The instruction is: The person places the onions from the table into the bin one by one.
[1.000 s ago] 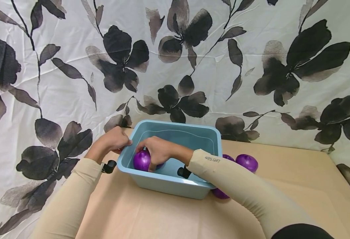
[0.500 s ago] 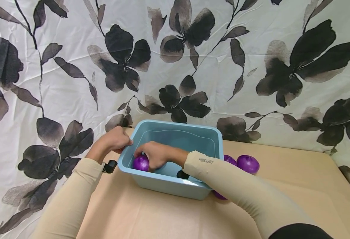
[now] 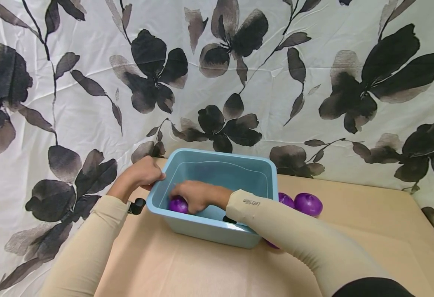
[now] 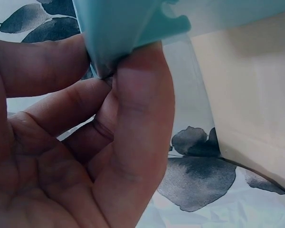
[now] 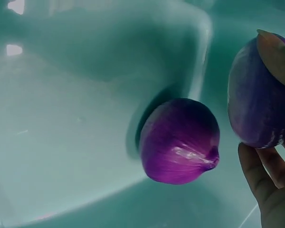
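Observation:
My left hand pinches the left rim of a light blue plastic basin, thumb on one side and curled fingers on the other in the left wrist view. Inside the basin, at its left end, my right hand grips a purple onion between thumb and fingers. That onion is low in the basin; whether it touches the floor I cannot tell. A second purple onion lies on the basin floor beside it, seen in the right wrist view and hidden by the hand from the head view.
Right of the basin, purple onions lie on the tan tabletop: one in the open, one partly hidden behind the right sleeve, and one mostly covered near the basin's front corner. A floral cloth hangs behind the table.
My right hand has sunk a little deeper into the basin with the onion. The right sleeve covers more of the onion at the front corner. My left hand keeps its grip on the rim.

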{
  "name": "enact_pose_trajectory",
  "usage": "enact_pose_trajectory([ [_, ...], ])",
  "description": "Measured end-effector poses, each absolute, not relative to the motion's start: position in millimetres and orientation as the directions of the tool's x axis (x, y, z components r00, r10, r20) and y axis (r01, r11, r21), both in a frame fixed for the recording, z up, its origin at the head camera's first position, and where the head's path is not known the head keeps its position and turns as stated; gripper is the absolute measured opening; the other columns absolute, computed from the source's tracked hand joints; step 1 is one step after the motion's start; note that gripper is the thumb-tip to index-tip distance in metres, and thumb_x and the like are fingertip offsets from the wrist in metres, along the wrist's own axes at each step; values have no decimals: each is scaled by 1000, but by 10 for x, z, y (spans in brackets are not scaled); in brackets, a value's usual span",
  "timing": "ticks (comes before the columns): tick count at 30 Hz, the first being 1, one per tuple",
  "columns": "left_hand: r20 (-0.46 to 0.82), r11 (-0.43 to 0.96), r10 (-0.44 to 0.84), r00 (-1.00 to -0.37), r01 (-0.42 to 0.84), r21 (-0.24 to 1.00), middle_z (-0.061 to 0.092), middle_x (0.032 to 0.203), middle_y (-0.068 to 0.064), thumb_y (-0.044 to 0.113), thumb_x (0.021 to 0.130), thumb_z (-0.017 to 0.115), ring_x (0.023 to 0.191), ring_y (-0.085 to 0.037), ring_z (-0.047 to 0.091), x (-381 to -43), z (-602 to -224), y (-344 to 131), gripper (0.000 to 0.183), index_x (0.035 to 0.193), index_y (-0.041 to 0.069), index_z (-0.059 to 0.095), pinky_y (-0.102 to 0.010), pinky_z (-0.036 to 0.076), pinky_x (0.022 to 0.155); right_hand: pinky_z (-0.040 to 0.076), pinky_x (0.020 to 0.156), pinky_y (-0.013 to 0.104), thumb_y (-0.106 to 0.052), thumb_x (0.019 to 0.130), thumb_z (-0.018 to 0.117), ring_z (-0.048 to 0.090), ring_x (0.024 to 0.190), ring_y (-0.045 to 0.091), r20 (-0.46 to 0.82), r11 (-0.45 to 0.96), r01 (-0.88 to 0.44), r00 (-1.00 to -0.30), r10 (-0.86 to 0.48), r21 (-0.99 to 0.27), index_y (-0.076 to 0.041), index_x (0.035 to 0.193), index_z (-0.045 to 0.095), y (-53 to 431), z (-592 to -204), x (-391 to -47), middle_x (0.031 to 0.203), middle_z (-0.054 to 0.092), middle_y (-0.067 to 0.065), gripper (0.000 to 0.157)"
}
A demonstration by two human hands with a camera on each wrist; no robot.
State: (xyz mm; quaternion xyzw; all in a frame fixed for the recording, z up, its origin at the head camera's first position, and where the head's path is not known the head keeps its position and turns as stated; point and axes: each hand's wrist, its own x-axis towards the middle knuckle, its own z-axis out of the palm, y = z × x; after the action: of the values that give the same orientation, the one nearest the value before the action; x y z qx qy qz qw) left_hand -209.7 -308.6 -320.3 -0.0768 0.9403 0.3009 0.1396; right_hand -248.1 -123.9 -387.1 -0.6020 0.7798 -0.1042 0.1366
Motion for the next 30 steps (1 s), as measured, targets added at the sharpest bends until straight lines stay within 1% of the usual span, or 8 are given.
enact_pose_trajectory([
  [4, -308, 804, -65, -949, -233, 546, 42, 55, 2, 11, 89, 59, 57, -14, 56, -2094, -3197, -3084, 37, 55, 14, 44, -30, 59, 55, 50, 91, 22, -23, 78, 77, 57, 99, 10, -94, 227, -938, -210, -973, -261, -15, 121, 64, -1249, -3899, -2464, 111, 65, -2, 45],
  [7, -310, 803, -69, -948, -237, 547, 41, 56, 1, 11, 89, 59, 58, -14, 55, -2099, -3190, -3080, 37, 56, 14, 43, -30, 59, 56, 50, 91, 23, -28, 81, 76, 56, 99, 10, -104, 216, -951, -197, -975, -220, -15, 121, 63, -1254, -3915, -2449, 111, 63, -2, 44],
  [14, -319, 802, -64, -945, -239, 547, 40, 56, 2, 12, 89, 59, 58, -14, 56, -2093, -3181, -3077, 38, 55, 14, 42, -30, 59, 56, 50, 92, 25, -26, 88, 71, 54, 100, 12, -153, 228, -953, -199, -968, -199, -16, 124, 62, -1276, -3948, -2410, 113, 63, -3, 38],
  [20, -303, 810, -43, -952, -211, 547, 38, 51, 4, 11, 89, 58, 54, -14, 58, -2077, -3185, -3088, 42, 52, 16, 39, -30, 58, 55, 50, 95, 26, -23, 92, 65, 55, 101, 11, -176, 206, -971, -183, -967, -123, -17, 122, 61, -1292, -4003, -2389, 112, 62, -4, 30],
  [23, -297, 808, -43, -954, -208, 551, 39, 51, 4, 11, 89, 58, 54, -15, 58, -2071, -3186, -3087, 41, 52, 16, 40, -30, 59, 55, 49, 101, 29, -23, 92, 67, 55, 105, 12, -197, 211, -971, -187, -962, -109, -17, 126, 59, -1296, -4005, -2388, 118, 63, -3, 36],
  [25, -293, 806, -45, -955, -208, 554, 42, 53, 3, 11, 89, 59, 56, -15, 59, -2069, -3187, -3082, 40, 53, 15, 41, -31, 59, 56, 48, 103, 30, -23, 90, 70, 55, 107, 12, -216, 233, -965, -205, -955, -117, -16, 130, 58, -1290, -3994, -2391, 122, 62, -1, 43],
  [28, -292, 805, -44, -955, -207, 556, 45, 55, 1, 11, 90, 59, 58, -15, 61, -2064, -3189, -3073, 39, 54, 15, 42, -32, 60, 57, 49, 104, 31, -24, 85, 76, 55, 109, 13, -241, 286, -950, -249, -938, -129, -15, 135, 56, -1270, -3935, -2405, 128, 61, 2, 55],
  [30, -298, 805, -42, -954, -209, 555, 46, 55, 1, 12, 90, 58, 58, -15, 62, -2061, -3189, -3069, 40, 54, 15, 42, -33, 60, 58, 51, 101, 31, -27, 82, 79, 55, 109, 15, -255, 333, -936, -297, -920, -111, -15, 136, 55, -1242, -3863, -2415, 128, 60, 3, 61],
])
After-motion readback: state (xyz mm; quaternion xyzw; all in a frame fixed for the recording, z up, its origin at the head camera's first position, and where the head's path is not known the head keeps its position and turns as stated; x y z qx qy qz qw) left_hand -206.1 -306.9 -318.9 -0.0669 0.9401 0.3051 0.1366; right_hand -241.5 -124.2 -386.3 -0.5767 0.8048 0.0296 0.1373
